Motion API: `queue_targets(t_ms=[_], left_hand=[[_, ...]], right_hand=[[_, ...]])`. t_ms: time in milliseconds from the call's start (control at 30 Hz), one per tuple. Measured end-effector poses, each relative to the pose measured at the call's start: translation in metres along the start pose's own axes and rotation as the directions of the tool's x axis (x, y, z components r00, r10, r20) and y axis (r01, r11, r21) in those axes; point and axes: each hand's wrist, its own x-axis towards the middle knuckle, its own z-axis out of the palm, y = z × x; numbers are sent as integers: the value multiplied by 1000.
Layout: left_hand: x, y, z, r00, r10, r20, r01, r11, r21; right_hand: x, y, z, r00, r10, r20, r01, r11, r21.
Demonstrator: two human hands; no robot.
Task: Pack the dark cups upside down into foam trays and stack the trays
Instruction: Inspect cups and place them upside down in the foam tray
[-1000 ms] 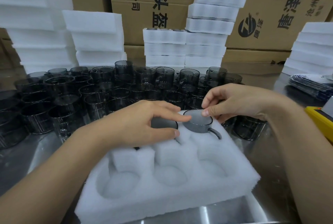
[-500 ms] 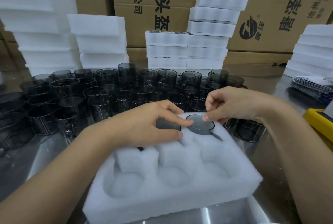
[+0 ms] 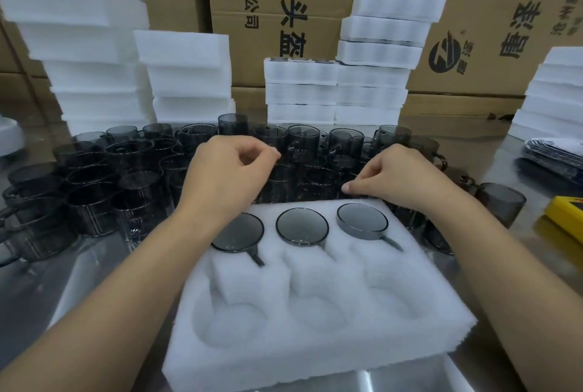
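Plainly, three cups [image 3: 302,227] base-up, handles [image 3: 392,243] pointing nearward

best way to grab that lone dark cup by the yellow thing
Probably grip the lone cup round its wall, coming from above with the right hand: it stands apart from the crowded cups, so its round sides are free for fingers.

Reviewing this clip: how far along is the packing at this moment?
Done: three dark cups sit upside down in the far row of the foam tray. In hand: the left hand and right hand hover over the loose cups behind the tray; whether either grips one is unclear. Left: the three near pockets are empty, and this tray is not yet stacked.
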Motion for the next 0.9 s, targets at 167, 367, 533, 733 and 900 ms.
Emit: queue_targets(t_ms=[167, 367, 533, 733, 900], left_hand=[[1, -2, 1, 998, -32, 59, 32, 999, -3], [2, -2, 4, 992, -39, 121, 45, 998, -52], [2, -2, 4, 983, -17, 182, 36, 994, -103], [4, -2, 5, 959, -59, 278, 124, 967, -223], [7, 0, 2, 919, -126, 374, 242, 929, -281]], right_hand=[[6, -15, 5, 997, 19, 71, -9, 990, -144], [-9, -19, -1, 997, -71, -17, 66, 977, -201], [-23, -19, -17, 964, -192, -184, 177, 980, -95], [-25, -21, -10, 936, -203, -288, 307, 871, 384], [-28, -29, 9, 929, -258, -267, 365, 764, 531]])
